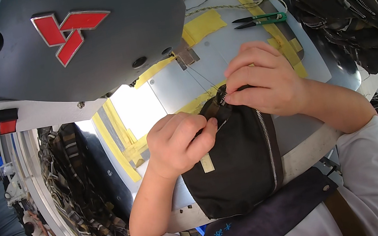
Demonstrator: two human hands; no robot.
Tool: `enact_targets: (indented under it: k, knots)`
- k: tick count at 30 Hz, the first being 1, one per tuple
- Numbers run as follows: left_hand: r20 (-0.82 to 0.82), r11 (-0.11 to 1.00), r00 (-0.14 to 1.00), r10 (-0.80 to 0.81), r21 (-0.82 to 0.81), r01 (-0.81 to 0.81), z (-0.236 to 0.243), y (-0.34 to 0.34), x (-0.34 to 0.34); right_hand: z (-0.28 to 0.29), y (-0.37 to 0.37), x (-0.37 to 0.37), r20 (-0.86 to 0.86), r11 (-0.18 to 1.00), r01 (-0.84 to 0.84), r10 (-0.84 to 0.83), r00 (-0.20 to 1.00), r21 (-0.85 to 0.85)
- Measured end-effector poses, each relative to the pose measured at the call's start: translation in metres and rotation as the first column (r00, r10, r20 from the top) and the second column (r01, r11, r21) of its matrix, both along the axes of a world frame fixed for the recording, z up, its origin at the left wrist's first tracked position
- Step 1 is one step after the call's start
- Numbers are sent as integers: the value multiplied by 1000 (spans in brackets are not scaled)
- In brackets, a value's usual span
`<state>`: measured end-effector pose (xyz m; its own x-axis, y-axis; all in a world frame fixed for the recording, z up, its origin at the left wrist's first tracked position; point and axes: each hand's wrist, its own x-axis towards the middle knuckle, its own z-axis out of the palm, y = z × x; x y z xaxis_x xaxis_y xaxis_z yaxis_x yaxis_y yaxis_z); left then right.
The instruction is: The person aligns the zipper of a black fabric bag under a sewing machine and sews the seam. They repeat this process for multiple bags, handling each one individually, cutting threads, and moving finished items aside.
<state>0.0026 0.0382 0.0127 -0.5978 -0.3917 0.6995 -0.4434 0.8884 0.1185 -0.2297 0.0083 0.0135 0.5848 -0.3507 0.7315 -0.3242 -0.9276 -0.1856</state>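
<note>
A black fabric piece point(237, 165) with a metal zipper point(267, 145) down its right side lies at the near edge of the sewing table. My left hand point(180, 142) pinches its upper left edge, thumb against the fingers. On the other side, my right hand point(265, 80) grips the top edge of the same piece, near a short stretch of zipper teeth point(223, 98). Threads point(202, 78) run from that edge up toward the sewing machine point(87, 45). A small strip of pale tape point(207, 163) is stuck on the fabric below my left hand.
Green-handled thread snips point(262, 20) lie beyond my right hand. A pile of black zippered pieces point(341, 12) sits at the far right. Plaid fabric point(75, 187) hangs at the left. Yellow tape point(204, 28) marks the table, and a cord point(225, 8) crosses its far side.
</note>
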Motion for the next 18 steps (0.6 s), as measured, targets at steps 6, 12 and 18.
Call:
enact_targets:
  k: [6, 12, 18]
  knots:
    - [-10, 1000, 1000, 5, -14, -5, 0, -1, 0, 1, 0, -1, 5, 1000, 3, -3, 1000, -4]
    - [-28, 1000, 1000, 5, -17, -5, -3, -2, 1, 1, 0, -1, 35, 1000, -6, 5, 999, 11]
    - [-114, 987, 992, 55, 154, -37, -4, -3, 3, -2, 3, 7, 217, 761, -55, -115, 969, 646]
